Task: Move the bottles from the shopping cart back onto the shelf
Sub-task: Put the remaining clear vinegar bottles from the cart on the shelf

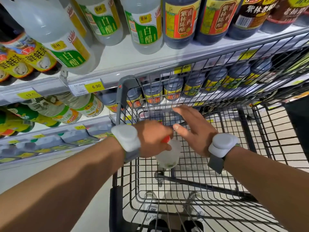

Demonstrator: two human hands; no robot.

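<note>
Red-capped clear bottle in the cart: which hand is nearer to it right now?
Left. The left hand grips the red-capped bottle around its neck. The right hand hovers open just above and to the right of it, holding nothing.

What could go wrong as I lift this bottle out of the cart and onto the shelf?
The left hand grips the clear bottle only near its red cap, while the right hand is open beside it, so it may slip or swing. Going up, it could knock the cart rim, or bump the white vinegar bottles crowding the shelf.
</note>
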